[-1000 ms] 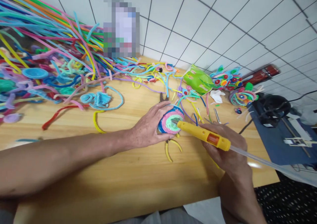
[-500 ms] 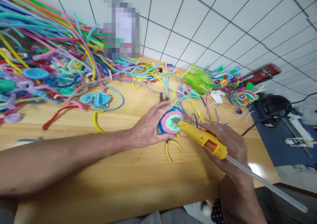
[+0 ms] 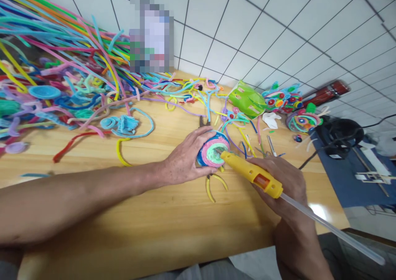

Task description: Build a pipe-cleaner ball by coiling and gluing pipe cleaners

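Note:
My left hand [image 3: 185,158] is wrapped round a coiled pipe-cleaner piece [image 3: 213,150], a bowl of blue, pink and green rings held on its side just above the wooden table [image 3: 148,218]. My right hand [image 3: 286,189] grips a yellow glue gun [image 3: 252,173] with an orange trigger. Its nozzle touches the green inside of the coil. A clear glue stick [image 3: 331,228] sticks out of the gun's back toward the lower right.
A big heap of coloured pipe cleaners [image 3: 62,74] covers the table's left and back. A green packet [image 3: 247,100], finished colourful coiled pieces [image 3: 291,107], yellow-handled pliers [image 3: 213,183] and a black device with a cable [image 3: 342,135] lie to the right. The white tiled wall stands behind.
The back of the glue gun has dropped, so the glue stick now slants lower to the right. My left hand and the coil stay put.

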`<state>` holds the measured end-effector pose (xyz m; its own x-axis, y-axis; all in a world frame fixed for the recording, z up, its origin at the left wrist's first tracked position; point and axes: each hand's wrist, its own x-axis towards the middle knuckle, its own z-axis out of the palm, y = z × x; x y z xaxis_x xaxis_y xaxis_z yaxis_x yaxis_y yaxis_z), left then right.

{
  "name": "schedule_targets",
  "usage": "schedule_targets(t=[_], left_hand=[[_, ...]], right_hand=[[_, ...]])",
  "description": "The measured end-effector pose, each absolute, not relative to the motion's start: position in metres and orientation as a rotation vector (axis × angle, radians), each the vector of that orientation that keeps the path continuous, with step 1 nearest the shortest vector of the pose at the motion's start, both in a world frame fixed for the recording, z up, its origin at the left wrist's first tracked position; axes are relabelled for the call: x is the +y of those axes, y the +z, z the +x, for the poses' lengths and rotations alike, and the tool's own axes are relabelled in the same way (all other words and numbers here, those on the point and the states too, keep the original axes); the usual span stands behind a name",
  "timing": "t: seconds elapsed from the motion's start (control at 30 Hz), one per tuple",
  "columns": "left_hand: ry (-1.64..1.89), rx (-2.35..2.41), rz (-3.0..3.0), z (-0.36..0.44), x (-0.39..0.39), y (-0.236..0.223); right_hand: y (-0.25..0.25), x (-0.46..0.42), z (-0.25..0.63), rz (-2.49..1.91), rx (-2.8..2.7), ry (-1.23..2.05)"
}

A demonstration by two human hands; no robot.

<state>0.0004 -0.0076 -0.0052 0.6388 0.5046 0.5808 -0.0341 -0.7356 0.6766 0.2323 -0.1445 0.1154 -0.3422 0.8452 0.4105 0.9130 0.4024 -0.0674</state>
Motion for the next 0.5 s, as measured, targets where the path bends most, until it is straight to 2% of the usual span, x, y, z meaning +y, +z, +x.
schedule_targets(t=[0.5], left_hand=[[1.077,0.348,2.189,0.001,-0.0075,-0.0056]], right_hand=[[0.1181,-0.1437,0.2292,-1.478,-2.31,-0.213]])
